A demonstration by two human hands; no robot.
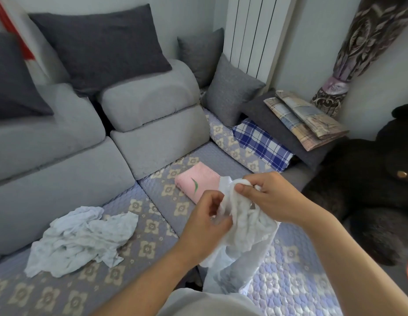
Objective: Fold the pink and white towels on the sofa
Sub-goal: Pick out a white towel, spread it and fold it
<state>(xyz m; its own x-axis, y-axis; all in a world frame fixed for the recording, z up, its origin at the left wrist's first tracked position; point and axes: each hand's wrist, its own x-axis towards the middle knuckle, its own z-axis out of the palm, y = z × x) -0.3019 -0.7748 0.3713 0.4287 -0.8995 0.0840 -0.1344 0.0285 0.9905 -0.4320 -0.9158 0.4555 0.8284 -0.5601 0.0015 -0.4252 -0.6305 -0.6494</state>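
A white towel (244, 226) hangs bunched in front of me, held up over the sofa seat. My right hand (270, 198) pinches its top edge between thumb and fingers. My left hand (204, 221) grips the cloth just below and to the left. A pink towel (198, 181) lies folded flat on the seat cover behind my hands. A second white towel (82, 238) lies crumpled on the seat to the left, apart from both hands.
The grey sofa (61, 160) has a quilted flower-pattern seat cover (150, 226) and dark cushions (102, 44). Folded checked cloths (305, 119) and a blue plaid pillow (262, 142) sit at the right end. A black plush toy (376, 185) stands on the right.
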